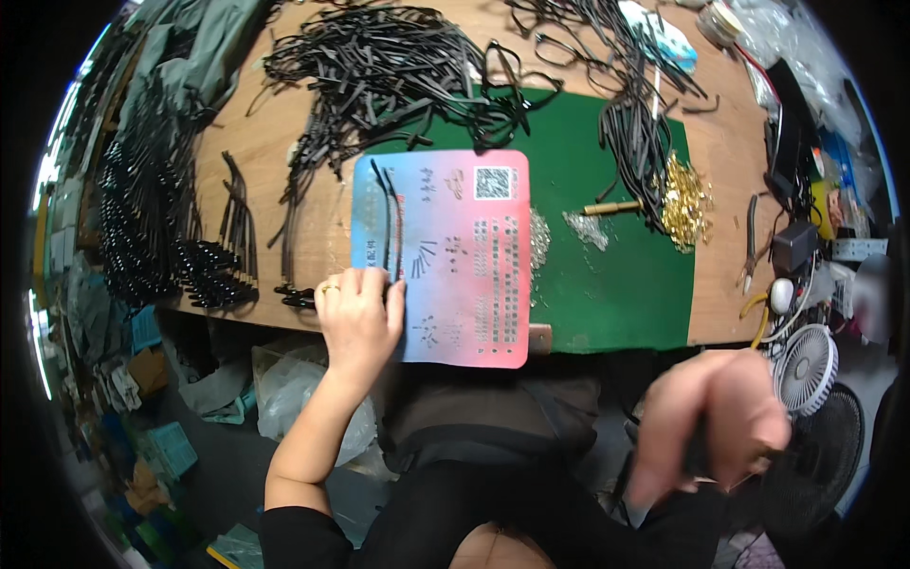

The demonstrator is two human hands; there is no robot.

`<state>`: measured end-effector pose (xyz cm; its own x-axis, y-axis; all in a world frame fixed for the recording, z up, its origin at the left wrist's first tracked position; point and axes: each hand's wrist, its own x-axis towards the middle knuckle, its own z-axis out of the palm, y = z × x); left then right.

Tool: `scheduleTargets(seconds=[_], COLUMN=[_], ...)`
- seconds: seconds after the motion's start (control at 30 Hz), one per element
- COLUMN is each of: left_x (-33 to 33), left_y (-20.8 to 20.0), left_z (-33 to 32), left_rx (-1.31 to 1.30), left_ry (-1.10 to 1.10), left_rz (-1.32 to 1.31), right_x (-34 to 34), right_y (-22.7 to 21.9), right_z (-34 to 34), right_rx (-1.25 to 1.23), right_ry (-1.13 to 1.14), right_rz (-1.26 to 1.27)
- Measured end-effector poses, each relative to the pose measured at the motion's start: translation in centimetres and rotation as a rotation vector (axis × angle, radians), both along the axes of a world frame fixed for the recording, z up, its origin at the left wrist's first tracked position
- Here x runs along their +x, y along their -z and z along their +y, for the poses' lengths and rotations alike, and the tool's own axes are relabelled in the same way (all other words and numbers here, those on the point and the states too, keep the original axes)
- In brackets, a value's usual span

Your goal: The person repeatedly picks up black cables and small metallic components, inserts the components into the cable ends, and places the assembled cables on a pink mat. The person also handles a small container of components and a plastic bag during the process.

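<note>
My left hand (360, 313), with a ring on one finger, rests on the lower left part of a blue-and-pink printed mat (455, 327). Its thumb and fingers close on the lower end of a slim black glasses temple (391, 218), which points away from me across the mat. Off the table's front edge at the right, my right hand (716, 417) is raised close to the camera and blurred by motion. Its fingers look curled, and whether they hold anything does not show. A brass-coloured handled tool (611, 208) lies on the green mat (616, 303).
Black glasses temples (370, 76) are heaped at the back, with glasses frames (512, 90) beside them. Gold small parts (684, 204) and silver small parts (588, 230) lie at the right. Pliers (751, 242) lie near the right edge, above a white fan (806, 368). Bundled black temples (142, 228) fill the left.
</note>
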<state>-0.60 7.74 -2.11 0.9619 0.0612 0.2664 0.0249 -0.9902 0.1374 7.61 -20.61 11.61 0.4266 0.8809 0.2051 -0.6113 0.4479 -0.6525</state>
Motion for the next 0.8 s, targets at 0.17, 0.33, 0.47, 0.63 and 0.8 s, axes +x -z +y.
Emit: scheduleTargets(seconds=[0.17,0.33,0.47,0.63,0.8], left_x=[0.5,8.7,18.2,20.2,20.1], left_y=[-0.5,-2.6,1.3,3.1,-0.5], left_z=[1.4,5.1,10.3,8.6,8.7], left_rx=[-0.244,-0.384,0.168,0.058,-0.079], left_ry=[0.025,-0.012,0.034,0.033,0.103], left_rz=[0.025,-0.046,-0.186,-0.154,-0.371], right_x=[-1.6,0.3,-0.8,-1.8,-0.2], right_y=[2.0,-0.8,-3.8,-1.4,-2.1], right_z=[2.8,0.7,3.0,0.5,-3.3], right_rx=[0.599,0.332,-0.021,0.348,0.257], right_ry=[0.116,-0.071,-0.096,0.237,0.157], right_rz=[0.071,0.022,0.184,-0.122,-0.276])
